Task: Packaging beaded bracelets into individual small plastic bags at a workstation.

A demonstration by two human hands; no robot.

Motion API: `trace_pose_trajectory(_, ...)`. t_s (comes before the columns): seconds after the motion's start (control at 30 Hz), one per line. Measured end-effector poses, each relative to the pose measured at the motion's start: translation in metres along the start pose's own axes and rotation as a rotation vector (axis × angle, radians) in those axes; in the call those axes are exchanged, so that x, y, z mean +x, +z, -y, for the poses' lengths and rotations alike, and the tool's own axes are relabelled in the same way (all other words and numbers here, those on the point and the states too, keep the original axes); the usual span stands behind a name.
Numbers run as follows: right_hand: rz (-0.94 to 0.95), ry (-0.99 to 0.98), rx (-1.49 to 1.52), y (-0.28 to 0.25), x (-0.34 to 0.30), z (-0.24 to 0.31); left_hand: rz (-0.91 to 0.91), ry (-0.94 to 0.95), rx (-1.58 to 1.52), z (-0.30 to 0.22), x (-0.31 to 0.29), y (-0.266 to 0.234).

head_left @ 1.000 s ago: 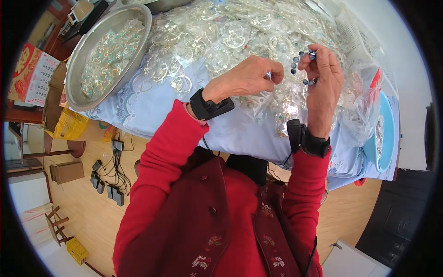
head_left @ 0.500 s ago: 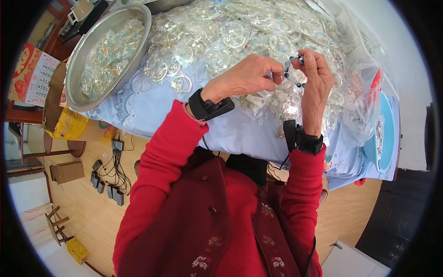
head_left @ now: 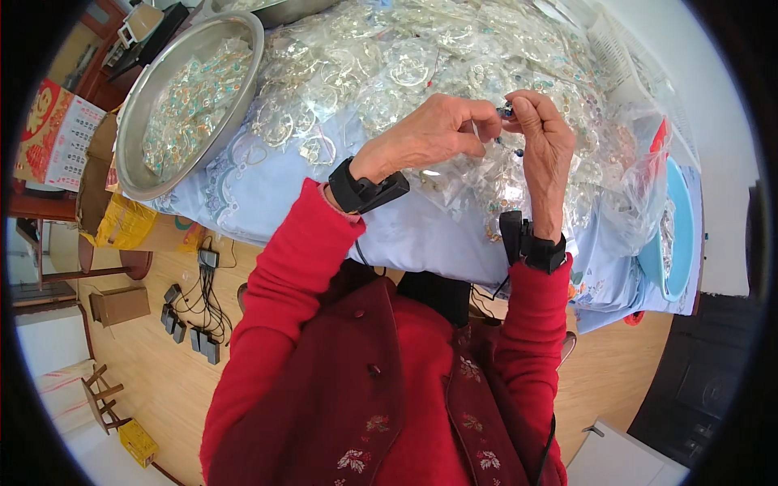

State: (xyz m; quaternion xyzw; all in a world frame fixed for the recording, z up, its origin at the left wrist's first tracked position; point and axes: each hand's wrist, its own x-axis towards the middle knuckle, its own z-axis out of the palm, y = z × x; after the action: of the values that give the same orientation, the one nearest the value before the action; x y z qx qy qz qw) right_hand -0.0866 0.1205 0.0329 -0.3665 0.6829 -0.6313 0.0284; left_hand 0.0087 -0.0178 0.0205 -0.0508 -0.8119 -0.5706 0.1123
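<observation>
A bracelet of dark blue beads (head_left: 506,109) is held up between my two hands, over the heap of bagged jewellery (head_left: 365,73) on the table. My right hand (head_left: 549,142) pinches it between thumb and forefinger. Beside it, my left hand (head_left: 442,134) is curled, its fingertips at the bracelet's left side. A few beads hang below the pinch; fingers hide the rest of the loop. Small clear packets lie under both hands, many holding silvery rings and bangles.
A large metal basin (head_left: 130,166) with packets stands at the left. At the right are a clear plastic bag (head_left: 632,202), a light blue basin (head_left: 677,275) and a white plastic basket (head_left: 620,61). A blue cloth (head_left: 421,239) covers the table. Black devices with cables (head_left: 207,344) lie on the floor.
My right hand has moved slightly left and down, closer to my left hand. The bracelet's open loop has drawn together and is now mostly hidden by the fingers.
</observation>
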Motion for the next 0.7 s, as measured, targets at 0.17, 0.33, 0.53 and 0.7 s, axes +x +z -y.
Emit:
trace_pose_trajectory(0.17, 0.003, 0.057, 0.180, -0.006, 0.002, -0.003, -0.042, -0.008, -0.084, -0.008, -0.001, 0.002)
trace_pose_trajectory(0.33, 0.047, 0.112, 0.235, -0.010, 0.000, -0.002, -0.074, -0.009, -0.033, -0.004, -0.001, 0.001)
trace_pose_trajectory(0.53, 0.094, 0.110, 0.207, -0.006, 0.000, -0.001, -0.062, -0.009, -0.036, -0.003, 0.000, 0.001)
trace_pose_trajectory(0.7, 0.048, 0.081, 0.206, -0.003, 0.001, -0.002, -0.053, -0.042, -0.027, -0.006, -0.001, 0.001)
